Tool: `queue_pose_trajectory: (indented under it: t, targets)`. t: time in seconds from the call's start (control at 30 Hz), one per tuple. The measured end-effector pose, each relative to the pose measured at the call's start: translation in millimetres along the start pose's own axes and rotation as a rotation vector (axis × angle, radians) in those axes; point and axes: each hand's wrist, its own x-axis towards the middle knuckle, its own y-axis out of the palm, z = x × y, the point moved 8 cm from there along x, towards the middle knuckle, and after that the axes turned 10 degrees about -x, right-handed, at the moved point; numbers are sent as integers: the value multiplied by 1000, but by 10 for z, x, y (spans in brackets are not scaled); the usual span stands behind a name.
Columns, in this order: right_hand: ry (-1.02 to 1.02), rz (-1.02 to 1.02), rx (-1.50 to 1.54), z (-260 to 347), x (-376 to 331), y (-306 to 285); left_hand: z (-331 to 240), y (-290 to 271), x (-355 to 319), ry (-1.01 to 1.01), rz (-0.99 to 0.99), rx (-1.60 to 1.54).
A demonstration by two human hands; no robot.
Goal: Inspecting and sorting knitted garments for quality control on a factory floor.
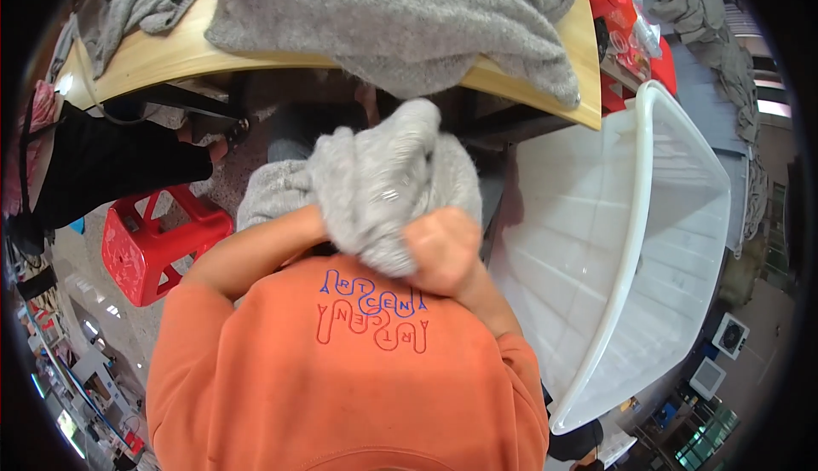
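A grey knitted garment (383, 177) is bunched up in front of my chest, below the table edge. My right hand (443, 254) is closed around its lower right part, knuckles facing up. My left hand (319, 215) is mostly buried under the fabric on the left side, gripping it; only the wrist and forearm show. Both orange sleeves are pushed up my forearms. More of the same grey cloth (268, 194) hangs down behind toward my lap.
A wooden table (170, 53) carries a pile of grey knitwear (409, 19). A large white plastic tub (630, 241) stands at my right. A red plastic stool (153, 245) sits on the floor at left, beside a person in black (102, 168). Red items (622, 19) lie at upper right.
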Motion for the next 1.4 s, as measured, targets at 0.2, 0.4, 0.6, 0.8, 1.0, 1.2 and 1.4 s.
queue_pose_trajectory:
  t: [0.2, 0.4, 0.6, 0.8, 1.0, 1.2, 1.4]
  targets:
    - [145, 322, 290, -18, -116, 453, -344, -521, 455, 309, -314, 154]
    - [118, -45, 168, -180, -330, 299, -1185, -405, 560, 93, -155, 1151]
    - [198, 691, 257, -317, -798, 1418, -1981, 103, 724, 738, -1, 855]
    - [350, 824, 116, -599, -991, 1409, -2225, 711, 1174, 751, 239, 939]
    - [587, 639, 187, -935, -1360, 1204, -1723, 904, 1341, 961, 202, 998]
    - [523, 644, 399, -757, -1208, 337, -1894, 1237, 1267, 675, 453, 1155]
    - [774, -750, 448, -1383, -1335, -1195, -1661, 1223, 1142, 686, 405, 1070]
